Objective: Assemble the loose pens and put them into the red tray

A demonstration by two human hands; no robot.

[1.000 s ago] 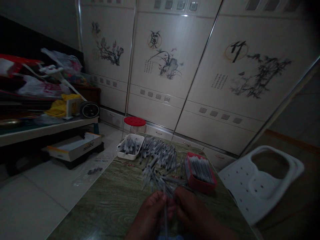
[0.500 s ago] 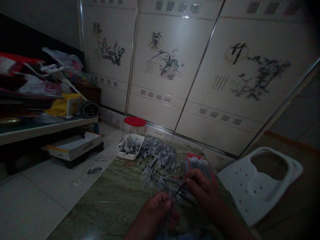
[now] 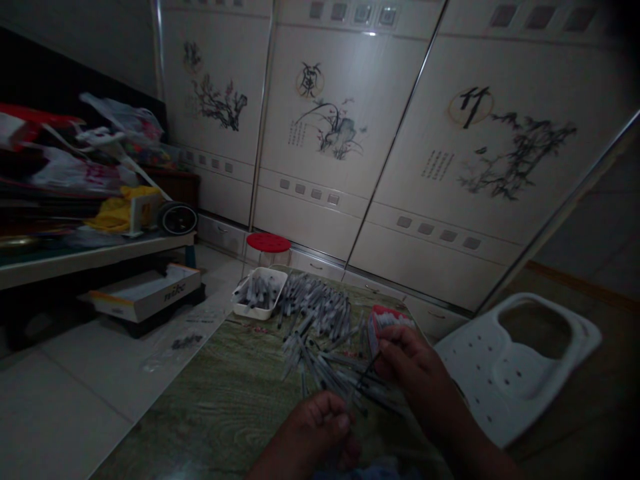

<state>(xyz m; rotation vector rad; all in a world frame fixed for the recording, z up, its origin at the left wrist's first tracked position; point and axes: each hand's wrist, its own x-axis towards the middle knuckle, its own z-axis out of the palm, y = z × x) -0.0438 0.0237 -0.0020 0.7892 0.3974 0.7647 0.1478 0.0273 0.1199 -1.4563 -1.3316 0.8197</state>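
Note:
Low in the head view, my left hand (image 3: 320, 427) is closed in a pinch, and a pale translucent pen barrel shows faintly at its fingertips. To its right, my right hand (image 3: 407, 363) grips a thin dark pen refill (image 3: 369, 371) between thumb and fingers. The refill slants down toward the left hand; dim light hides whether its tip is inside the barrel. Just beyond both hands lies a loose scatter of clear pens (image 3: 325, 370) with dark ends. A larger pile of similar pens (image 3: 320, 303) spreads farther back on the wood-patterned table (image 3: 215, 400).
A white tub (image 3: 257, 311) of pen parts stands at the table's far left corner. A red box (image 3: 385, 312) of pale sticks sits behind my right hand. Right of the table is a white plastic chair (image 3: 493, 353); a red stool (image 3: 269, 243) stands beyond the far edge.
My right hand has moved slightly up and right, drawing the dark refill a little away from my left hand. My left hand has dropped slightly.

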